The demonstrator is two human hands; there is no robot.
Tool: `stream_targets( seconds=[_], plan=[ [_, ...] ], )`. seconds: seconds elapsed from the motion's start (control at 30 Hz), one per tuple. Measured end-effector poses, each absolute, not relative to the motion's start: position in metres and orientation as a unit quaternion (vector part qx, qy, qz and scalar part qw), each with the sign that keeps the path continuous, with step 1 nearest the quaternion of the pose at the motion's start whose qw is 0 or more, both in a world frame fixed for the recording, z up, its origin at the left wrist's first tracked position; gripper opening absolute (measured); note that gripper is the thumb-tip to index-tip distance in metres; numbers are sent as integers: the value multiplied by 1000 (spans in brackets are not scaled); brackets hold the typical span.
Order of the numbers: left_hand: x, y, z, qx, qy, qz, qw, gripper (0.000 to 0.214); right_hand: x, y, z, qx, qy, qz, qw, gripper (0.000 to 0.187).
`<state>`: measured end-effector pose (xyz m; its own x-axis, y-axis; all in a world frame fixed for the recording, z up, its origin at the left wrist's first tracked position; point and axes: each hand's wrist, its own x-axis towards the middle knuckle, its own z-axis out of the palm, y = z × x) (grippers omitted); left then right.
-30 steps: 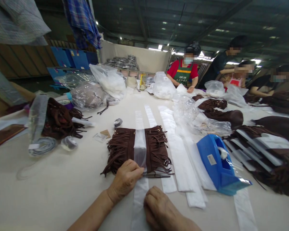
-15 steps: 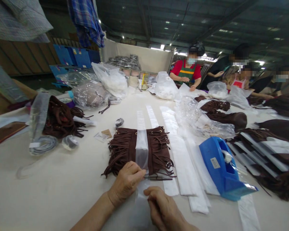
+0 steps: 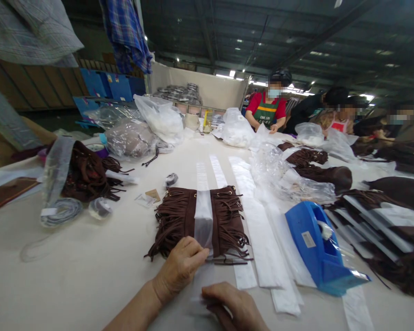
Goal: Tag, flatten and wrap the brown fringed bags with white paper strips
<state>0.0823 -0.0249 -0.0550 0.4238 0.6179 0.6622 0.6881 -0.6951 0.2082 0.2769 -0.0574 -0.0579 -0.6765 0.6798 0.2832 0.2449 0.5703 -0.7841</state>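
A dark brown fringed bag (image 3: 186, 207) lies flat in front of me, with metal eyelets along its far edge. A translucent plastic strip (image 3: 203, 211) runs lengthwise across its middle and on past the near edge. My left hand (image 3: 182, 264) is closed on that strip at the bag's near edge, thumb and fingertips pressed together. Closer to me, my right hand (image 3: 232, 301) has its fingers curled at the strip's loose near end, which is smeared by motion; its fingertips are partly hidden.
A blue tape dispenser (image 3: 310, 248) stands at right, beside a stack of white strips (image 3: 262, 248). Brown fringed bags (image 3: 382, 225) are piled beyond it. On the left lie another fringed bag (image 3: 86, 172) and a tape roll (image 3: 100, 208). Across the table works a person (image 3: 267, 110) in an apron.
My right hand has moved slightly left, drawing the near end of the strip with it. My left hand keeps its place at the bag's edge. The view has tilted up slightly.
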Motion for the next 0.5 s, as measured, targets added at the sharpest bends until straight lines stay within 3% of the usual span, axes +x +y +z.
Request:
stream_targets(
  seconds=[0.13, 0.33, 0.4, 0.5],
  plan=[
    [83, -25, -56, -844, -389, -366, 56, 14, 274, -62, -67, -273, -827, 419, 258, 46],
    [85, -26, -51, -837, -400, -368, 59, 16, 274, -68, -58, -278, -716, 547, 332, 50],
    [85, -26, -51, -837, -399, -368, 63, 16, 274, -67, -57, -273, -724, 537, 337, 47],
    [85, -25, -52, -839, -395, -366, 73, 16, 275, -64, -60, -259, -799, 428, 333, 42]
  ],
)
